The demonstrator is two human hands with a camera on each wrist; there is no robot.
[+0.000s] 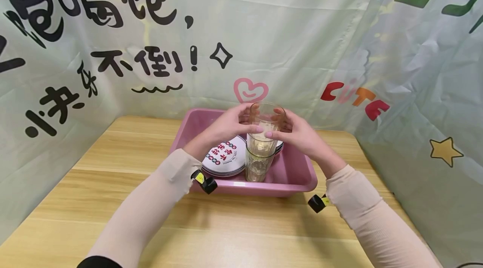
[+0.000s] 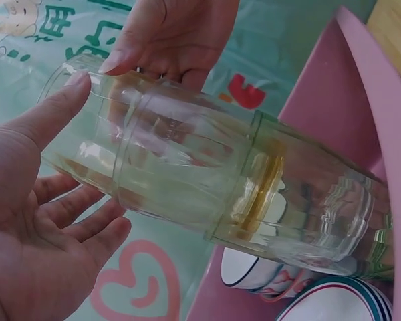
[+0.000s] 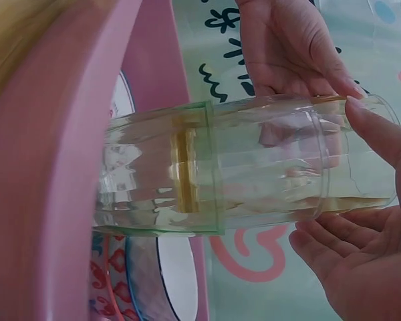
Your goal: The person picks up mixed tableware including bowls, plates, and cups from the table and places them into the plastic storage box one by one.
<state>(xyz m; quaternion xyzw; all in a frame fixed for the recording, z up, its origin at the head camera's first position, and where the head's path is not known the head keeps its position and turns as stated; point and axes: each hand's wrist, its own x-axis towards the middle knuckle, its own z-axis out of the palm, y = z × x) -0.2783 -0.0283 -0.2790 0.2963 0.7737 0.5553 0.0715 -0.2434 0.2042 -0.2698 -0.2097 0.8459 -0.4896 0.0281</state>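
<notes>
A stack of clear drinking glasses (image 1: 260,154) stands upright inside a pink plastic basin (image 1: 298,175). The lowest glass (image 2: 307,200) has a green-tinted rim, and others are nested above it. My left hand (image 1: 232,123) holds the topmost glass (image 1: 267,117) from the left, thumb in front and fingers behind. From the opposite side my right hand (image 1: 303,134) holds the same glass, its thumb also at the front. White plates with red lettering (image 1: 226,157) are piled to the left of the stack. Patterned bowls (image 3: 170,281) sit behind the glasses, partly hidden.
The basin rests on a wood-grain table (image 1: 241,230) near its back edge. Pale printed curtains (image 1: 302,50) with writing and drawings hang close behind and at both sides. The basin's raised rim surrounds the plates, bowls and glasses.
</notes>
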